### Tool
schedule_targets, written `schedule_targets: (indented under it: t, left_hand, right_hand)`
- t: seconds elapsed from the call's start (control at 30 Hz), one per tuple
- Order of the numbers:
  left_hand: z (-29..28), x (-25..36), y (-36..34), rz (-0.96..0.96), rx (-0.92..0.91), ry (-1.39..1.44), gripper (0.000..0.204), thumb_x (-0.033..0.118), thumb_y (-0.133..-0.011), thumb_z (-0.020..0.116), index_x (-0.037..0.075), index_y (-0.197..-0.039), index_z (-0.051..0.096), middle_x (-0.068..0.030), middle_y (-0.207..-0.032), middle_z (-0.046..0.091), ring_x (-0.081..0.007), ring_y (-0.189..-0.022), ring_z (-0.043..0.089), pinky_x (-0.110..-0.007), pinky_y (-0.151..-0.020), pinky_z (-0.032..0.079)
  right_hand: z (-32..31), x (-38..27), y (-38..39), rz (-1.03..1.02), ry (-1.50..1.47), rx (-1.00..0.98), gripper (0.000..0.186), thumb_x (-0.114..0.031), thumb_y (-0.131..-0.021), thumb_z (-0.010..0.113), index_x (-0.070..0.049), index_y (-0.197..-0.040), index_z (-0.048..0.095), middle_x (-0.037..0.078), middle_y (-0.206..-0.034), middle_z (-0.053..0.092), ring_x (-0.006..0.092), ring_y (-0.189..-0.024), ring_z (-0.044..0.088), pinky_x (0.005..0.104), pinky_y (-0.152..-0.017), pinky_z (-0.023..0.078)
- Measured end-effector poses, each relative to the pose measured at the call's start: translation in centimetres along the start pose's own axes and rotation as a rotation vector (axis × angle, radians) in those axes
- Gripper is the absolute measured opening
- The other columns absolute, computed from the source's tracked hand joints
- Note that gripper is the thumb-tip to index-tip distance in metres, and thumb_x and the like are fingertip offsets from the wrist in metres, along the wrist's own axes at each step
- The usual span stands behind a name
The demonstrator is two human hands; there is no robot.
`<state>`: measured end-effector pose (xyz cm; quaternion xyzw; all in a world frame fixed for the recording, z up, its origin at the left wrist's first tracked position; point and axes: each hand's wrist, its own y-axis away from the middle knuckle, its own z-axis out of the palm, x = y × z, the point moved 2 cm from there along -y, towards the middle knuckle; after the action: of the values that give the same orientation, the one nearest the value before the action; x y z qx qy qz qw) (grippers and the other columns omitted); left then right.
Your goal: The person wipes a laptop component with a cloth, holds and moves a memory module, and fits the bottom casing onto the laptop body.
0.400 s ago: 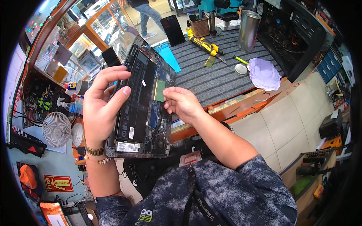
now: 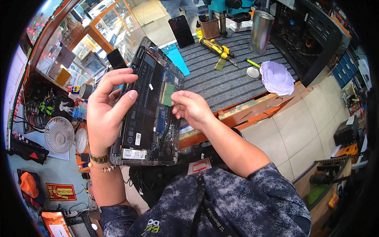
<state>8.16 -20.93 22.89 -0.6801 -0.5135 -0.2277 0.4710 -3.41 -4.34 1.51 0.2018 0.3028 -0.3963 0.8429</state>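
An opened laptop base (image 2: 145, 79) stands tilted in front of me, its black battery, blue circuit board and a labelled silver module in view. Around its left edge, my left hand (image 2: 108, 104) grips it, thumb over the inner side and the other fingers partly hidden behind. A green RAM module (image 2: 167, 94) sits at the board's slot area. The fingertips of my right hand (image 2: 188, 106) pinch the module's right edge. Whether its contacts are fully inside the slot, I cannot tell.
On the grey striped mat lie a yellow-black screwdriver (image 2: 213, 48), another green module (image 2: 220, 64), a round tin lid (image 2: 252, 72) and a lilac cloth (image 2: 277, 78). A metal can (image 2: 261, 33) stands beside an open computer case (image 2: 308, 39). A white fan (image 2: 59, 135) is at left.
Both hands and the laptop base hold almost the same place. In the background, a walking person's legs have shifted to the right.
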Motion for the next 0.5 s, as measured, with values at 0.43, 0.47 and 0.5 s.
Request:
schedule_targets:
  t: [0.43,0.47,0.5]
  left_hand:
    - [0.02,0.21,-0.01,-0.007,0.008,-0.013,0.029,0.002,-0.102,0.07,-0.002,-0.13,0.072,-0.0145,-0.151,0.061,-0.0203,-0.137,0.061,-0.039,-0.116,0.048]
    - [0.08,0.22,-0.02,-0.007,0.007,-0.013,0.029,0.002,-0.102,0.07,-0.002,-0.13,0.072,-0.0145,-0.151,0.061,-0.0203,-0.137,0.061,-0.039,-0.116,0.048]
    - [0.14,0.25,-0.03,0.005,0.011,-0.034,0.033,0.003,-0.103,0.07,-0.002,-0.136,0.07,-0.0152,-0.153,0.06,-0.021,-0.137,0.061,-0.039,-0.116,0.048]
  right_hand:
    - [0.59,-0.18,-0.08,-0.004,0.049,0.025,0.014,-0.015,-0.105,0.075,-0.002,-0.11,0.071,0.005,-0.093,0.073,0.0134,-0.073,0.071,0.0277,-0.06,0.056]
    - [0.68,-0.27,-0.12,-0.001,0.066,0.027,0.014,-0.014,-0.105,0.075,-0.002,-0.109,0.071,0.005,-0.091,0.074,0.0136,-0.072,0.071,0.0276,-0.059,0.056]
    - [0.73,-0.44,-0.16,-0.001,0.065,0.028,0.014,-0.014,-0.105,0.075,-0.002,-0.109,0.071,0.005,-0.091,0.074,0.0136,-0.072,0.071,0.0276,-0.059,0.056]
